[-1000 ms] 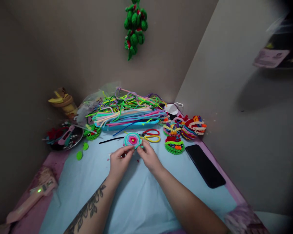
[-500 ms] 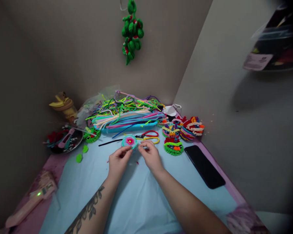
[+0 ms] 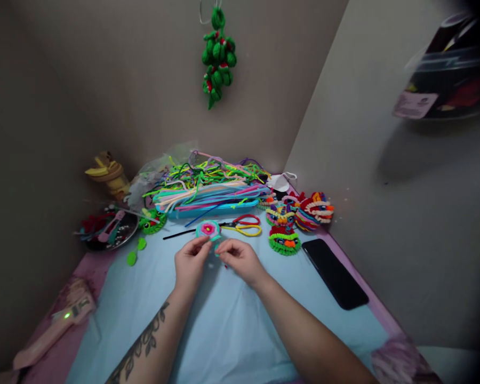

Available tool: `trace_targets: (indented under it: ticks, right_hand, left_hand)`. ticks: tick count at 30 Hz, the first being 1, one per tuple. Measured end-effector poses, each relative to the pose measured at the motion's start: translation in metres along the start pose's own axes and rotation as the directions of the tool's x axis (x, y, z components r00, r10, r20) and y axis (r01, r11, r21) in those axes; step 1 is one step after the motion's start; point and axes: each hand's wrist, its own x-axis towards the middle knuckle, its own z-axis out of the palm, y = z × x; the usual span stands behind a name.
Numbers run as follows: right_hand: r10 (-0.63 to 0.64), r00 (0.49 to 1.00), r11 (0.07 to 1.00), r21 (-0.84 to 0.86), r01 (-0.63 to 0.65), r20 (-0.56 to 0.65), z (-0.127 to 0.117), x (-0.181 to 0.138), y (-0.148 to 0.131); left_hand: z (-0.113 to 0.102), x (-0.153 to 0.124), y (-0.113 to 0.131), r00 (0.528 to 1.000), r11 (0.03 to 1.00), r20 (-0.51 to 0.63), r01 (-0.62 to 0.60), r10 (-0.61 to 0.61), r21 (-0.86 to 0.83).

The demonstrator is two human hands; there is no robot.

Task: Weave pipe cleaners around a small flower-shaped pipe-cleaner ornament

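Note:
A round coil of pipe cleaners point(image 3: 208, 229), yellow at its centre with pink, white and turquoise rings, is pinched at its lower edge by my left hand point(image 3: 192, 257). My right hand point(image 3: 240, 258) has thumb and fingers closed on the turquoise pipe cleaner end point(image 3: 217, 246) that hangs off the coil's lower right. Just behind the coil lie scissors point(image 3: 246, 225) with red and yellow handles. A black pipe cleaner point(image 3: 179, 233) lies to its left.
Behind, a blue tray point(image 3: 212, 212) holds many coloured pipe cleaners. Finished fuzzy figures point(image 3: 285, 241) and a black phone point(image 3: 336, 274) lie on the right. At left are a metal bowl point(image 3: 120, 237), green fuzzy pieces point(image 3: 132, 258) and a pink glue gun point(image 3: 58, 325).
The coil and my left hand have shifted slightly left. My right hand has moved down and left, and the turquoise end now shows bent below the coil.

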Motion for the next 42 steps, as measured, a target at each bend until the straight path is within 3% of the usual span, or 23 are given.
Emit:
trace_targets:
  ticks: [3, 7, 13, 16, 22, 27, 32, 38, 42]
  right_hand:
    - [0.056, 0.998, 0.997, 0.058, -0.058, 0.035, 0.001, 0.000, 0.000]
    - [0.086, 0.996, 0.994, 0.073, -0.084, -0.023, -0.002, 0.000, -0.001]
    - [0.102, 0.952, 0.992, -0.038, -0.118, -0.289, -0.002, 0.003, 0.008]
    - [0.083, 0.936, 0.988, -0.098, -0.124, -0.343, -0.003, 0.004, 0.013]
    - [0.077, 0.935, 0.988, -0.097, -0.117, -0.346, 0.000, 0.003, 0.011]
    - [-0.007, 0.943, 0.984, -0.168, -0.052, -0.332, 0.001, 0.005, 0.013]
    - [-0.081, 0.954, 0.973, -0.228, 0.014, -0.287, -0.005, 0.006, 0.010]
    - [0.092, 0.968, 0.996, 0.028, -0.088, -0.235, -0.004, 0.007, 0.006]
    - [0.072, 0.962, 0.997, 0.036, -0.065, -0.263, -0.002, 0.008, 0.007]
  left_hand:
    - [-0.001, 0.002, -0.002, 1.000, 1.000, -0.007, 0.007, -0.007, -0.022]
    - [0.000, 0.001, -0.003, 1.000, 1.000, -0.007, 0.008, -0.009, -0.018]
    - [0.001, -0.003, -0.003, 0.997, 0.989, 0.036, -0.066, 0.062, 0.134]
    - [0.002, -0.006, -0.004, 0.993, 0.976, 0.045, -0.114, 0.107, 0.188]
    - [0.004, -0.012, -0.002, 0.971, 0.939, 0.087, -0.237, 0.222, 0.248]
    - [0.002, -0.014, 0.002, 0.959, 0.928, 0.110, -0.280, 0.260, 0.248]
    - [0.000, -0.014, 0.001, 0.960, 0.952, 0.163, -0.254, 0.227, 0.169]
    - [0.000, -0.013, 0.000, 0.967, 0.978, 0.181, -0.196, 0.180, 0.077]
    - [0.001, -0.011, -0.003, 0.979, 0.992, 0.167, -0.122, 0.118, 0.019]
